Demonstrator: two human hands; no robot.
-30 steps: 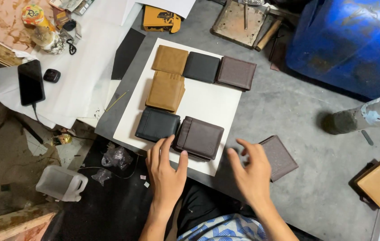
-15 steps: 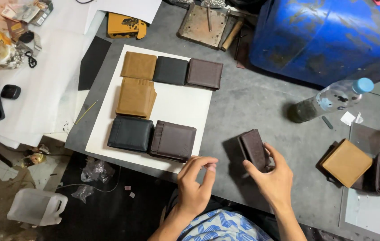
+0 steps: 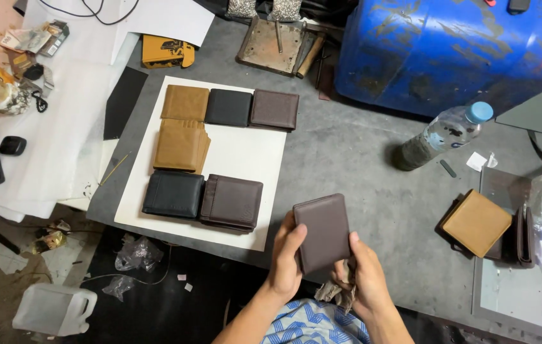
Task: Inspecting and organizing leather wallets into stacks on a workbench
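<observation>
Over the grey table (image 3: 347, 153), both hands (image 3: 287, 264) clasp a brown wallet (image 3: 323, 230)

A blue barrel (image 3: 456, 51), a plastic water bottle (image 3: 446, 134) and a white jug (image 3: 54, 309) surround the grey table (image 3: 354, 153).

We're in a small leather-goods workshop: a scuffed grey worktop (image 3: 347, 153), finished wallets (image 3: 229, 107) in tan, black and brown laid out on a white sheet (image 3: 249, 156), a battered blue drum (image 3: 449, 51) behind, a metal tool plate (image 3: 271, 41), and scraps littering the floor (image 3: 137, 255).
</observation>
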